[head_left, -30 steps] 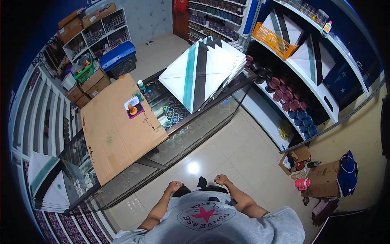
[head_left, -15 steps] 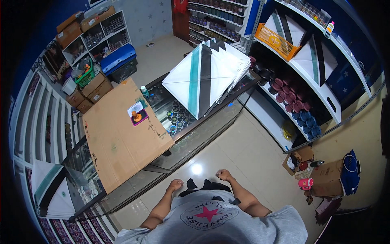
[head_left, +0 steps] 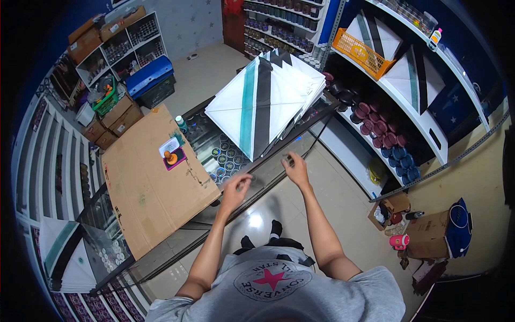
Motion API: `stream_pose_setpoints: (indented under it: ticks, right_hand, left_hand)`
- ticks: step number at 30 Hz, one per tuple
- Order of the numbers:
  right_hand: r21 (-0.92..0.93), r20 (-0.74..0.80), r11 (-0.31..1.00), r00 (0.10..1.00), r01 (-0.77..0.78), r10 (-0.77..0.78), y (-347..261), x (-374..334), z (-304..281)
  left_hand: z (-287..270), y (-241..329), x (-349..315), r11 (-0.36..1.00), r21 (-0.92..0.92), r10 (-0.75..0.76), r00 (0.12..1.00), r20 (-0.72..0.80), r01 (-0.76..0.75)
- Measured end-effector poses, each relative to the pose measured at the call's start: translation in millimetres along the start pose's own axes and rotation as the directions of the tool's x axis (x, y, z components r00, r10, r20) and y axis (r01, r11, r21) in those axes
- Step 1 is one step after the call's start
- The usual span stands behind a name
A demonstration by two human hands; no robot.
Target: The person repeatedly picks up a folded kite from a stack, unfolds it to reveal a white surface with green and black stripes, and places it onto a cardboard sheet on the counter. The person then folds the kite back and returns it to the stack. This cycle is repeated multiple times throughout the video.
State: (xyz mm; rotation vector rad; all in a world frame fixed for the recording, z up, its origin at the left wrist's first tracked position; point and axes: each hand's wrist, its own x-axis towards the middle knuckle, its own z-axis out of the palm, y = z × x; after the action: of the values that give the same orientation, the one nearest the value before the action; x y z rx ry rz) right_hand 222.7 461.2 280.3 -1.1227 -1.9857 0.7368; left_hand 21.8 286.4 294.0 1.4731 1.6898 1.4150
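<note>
Both my hands are raised at the near edge of a glass display counter (head_left: pixel 257 190). My left hand (head_left: pixel 236 190), slightly blurred, is open near the corner of a flat cardboard sheet (head_left: pixel 155 206) and holds nothing. On the other side my right hand (head_left: pixel 295 168) is open, its fingers loosely bent, with nothing in it. Just beyond them lies a stack of white diamond-shaped kites (head_left: pixel 225 110) with teal and black stripes; neither hand touches it. On the cardboard sit a stamp with an orange-brown knob (head_left: pixel 170 158) and an ink pad (head_left: pixel 181 154) with its lid raised.
A teal bottle (head_left: pixel 181 124) stands beside the cardboard. More striped kites (head_left: pixel 70 257) are piled at the left. Shelves (head_left: pixel 424 123) with an orange basket (head_left: pixel 359 53) and spools run along the right. Boxes (head_left: pixel 427 234) and a pink mug (head_left: pixel 398 241) lie at the lower right.
Both my hands have moved up and forward from beside my body toward the counter edge and the kite stack. The view has shifted slightly; the objects on the counter appear unmoved.
</note>
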Motion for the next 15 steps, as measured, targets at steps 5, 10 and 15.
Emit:
stream_pose_setpoints:
  ticks: [5,10,15]
  right_hand:
    - [0.04,-0.115,0.982,0.978,0.182,-0.176,-60.5,67.1,-35.1]
    - [0.067,-0.157,0.967,0.96,0.244,-0.232,-97.1,114.4,-59.2]
    - [0.077,-0.19,0.944,0.934,0.322,-0.303,-114.9,142.9,-72.7]
  left_hand:
    - [-20.8,48.6,77.3,0.984,0.077,0.171,0.965,-0.199,-0.159]
    - [-41.3,72.1,139.4,0.967,0.139,0.25,0.912,-0.326,-0.215]
    - [-54.6,102.3,174.3,0.941,0.224,0.325,0.864,-0.384,-0.254]
